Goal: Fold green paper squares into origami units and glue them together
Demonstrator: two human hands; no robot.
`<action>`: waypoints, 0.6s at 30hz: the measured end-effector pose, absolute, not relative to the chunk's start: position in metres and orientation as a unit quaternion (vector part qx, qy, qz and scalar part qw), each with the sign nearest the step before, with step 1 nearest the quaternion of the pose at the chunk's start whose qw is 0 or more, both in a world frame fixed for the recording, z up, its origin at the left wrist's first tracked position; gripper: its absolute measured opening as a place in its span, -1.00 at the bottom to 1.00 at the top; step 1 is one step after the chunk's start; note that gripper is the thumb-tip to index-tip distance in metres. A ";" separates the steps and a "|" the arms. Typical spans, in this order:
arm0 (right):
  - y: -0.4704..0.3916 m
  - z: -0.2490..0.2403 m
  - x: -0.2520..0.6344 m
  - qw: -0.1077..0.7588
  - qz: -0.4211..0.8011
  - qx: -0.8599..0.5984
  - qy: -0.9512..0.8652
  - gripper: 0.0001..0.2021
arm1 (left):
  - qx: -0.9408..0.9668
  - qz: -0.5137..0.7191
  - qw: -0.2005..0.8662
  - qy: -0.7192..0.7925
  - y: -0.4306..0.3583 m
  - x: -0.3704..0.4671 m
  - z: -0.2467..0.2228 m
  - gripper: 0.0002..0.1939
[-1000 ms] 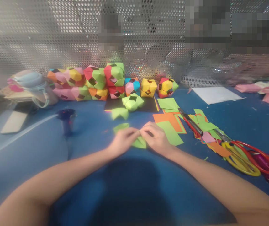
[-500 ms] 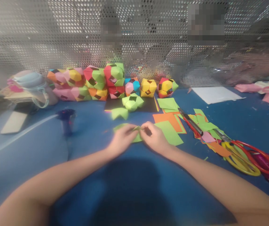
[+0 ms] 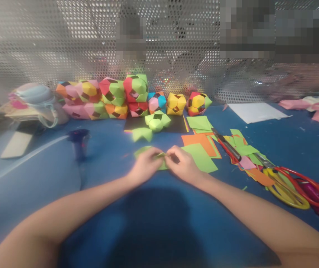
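My left hand (image 3: 147, 163) and my right hand (image 3: 182, 160) meet near the middle of the blue table (image 3: 106, 163). Between their fingertips they pinch a small folded piece of green paper (image 3: 161, 154); its exact fold is partly hidden by the fingers. More green paper (image 3: 162, 165) shows beneath and around the left hand. A flat green sheet (image 3: 201, 156) lies just right of my right hand, overlapping orange sheets (image 3: 200, 140). Beyond the hands sit a pale green folded paper piece (image 3: 142, 134) and a green paper ball with openings (image 3: 157, 121).
Colourful folded paper balls (image 3: 112, 91) line the back before a perforated metal screen (image 3: 176, 67). On the right lie a cutter (image 3: 229, 147), paper scraps (image 3: 247, 150) and red- and yellow-handled scissors (image 3: 284, 186). Left are a dark blue object (image 3: 78, 143), a phone-like slab (image 3: 18, 143) and a mask (image 3: 34, 93).
Both hands stay in nearly the same place, still pinching the green paper. The fingers have shifted only slightly.
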State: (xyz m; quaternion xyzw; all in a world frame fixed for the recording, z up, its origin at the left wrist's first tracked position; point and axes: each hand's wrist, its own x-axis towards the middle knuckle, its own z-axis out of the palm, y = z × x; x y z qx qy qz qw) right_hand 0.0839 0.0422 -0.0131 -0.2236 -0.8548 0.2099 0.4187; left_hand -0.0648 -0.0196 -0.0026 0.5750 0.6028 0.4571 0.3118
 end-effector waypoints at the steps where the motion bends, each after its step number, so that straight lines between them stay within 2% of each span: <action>1: 0.042 -0.013 0.084 0.418 0.210 -0.222 -0.855 -0.92 | 0.575 0.457 0.311 0.603 -0.020 -0.065 -0.002 -0.88; 6: 0.041 -0.010 0.085 0.414 0.210 -0.205 -0.862 -0.97 | 0.604 0.431 0.303 0.598 -0.022 -0.064 0.001 -0.89; 11: 0.041 -0.008 0.086 0.444 0.194 -0.170 -0.858 -0.87 | 0.624 0.425 0.291 0.588 -0.023 -0.063 0.001 -0.86; 18: 0.041 -0.004 0.086 0.448 0.209 -0.188 -0.849 -0.87 | 0.611 0.430 0.291 0.598 -0.022 -0.063 0.000 -0.89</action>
